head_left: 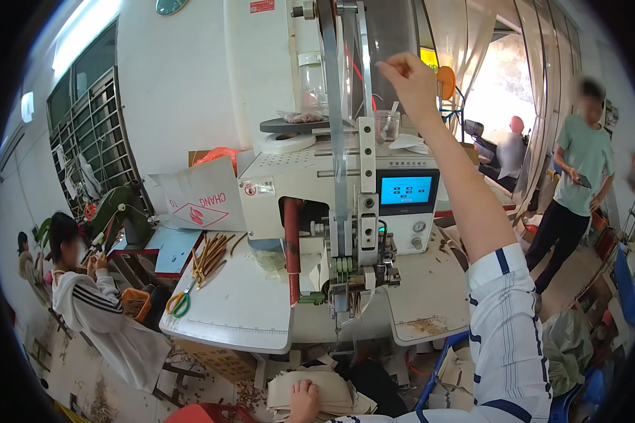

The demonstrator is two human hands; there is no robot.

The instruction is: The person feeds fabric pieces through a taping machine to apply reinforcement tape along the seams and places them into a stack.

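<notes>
Resting on a layered stack of cream, flat, curved-edged pieces [283, 390] before the smooth white worktable [236, 307], the left hand [304, 402] has fingers slightly bent; I cannot tell if they grip. The right hand [410, 79], raised near an upright silver metal bar [365, 67], has thumb and fingers drawn close; any hold is unclear. A clear cup [386, 128] contains a pale utensil [394, 108]; an orange plastic basket [145, 309], brown pieces [131, 302].

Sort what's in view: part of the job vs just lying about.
Likely in the job:
stack of cream pieces, under the left hand
white machine, right hand raised near its upper part

Apparently just lying about:
scissors
brown strips
clear cup
</notes>
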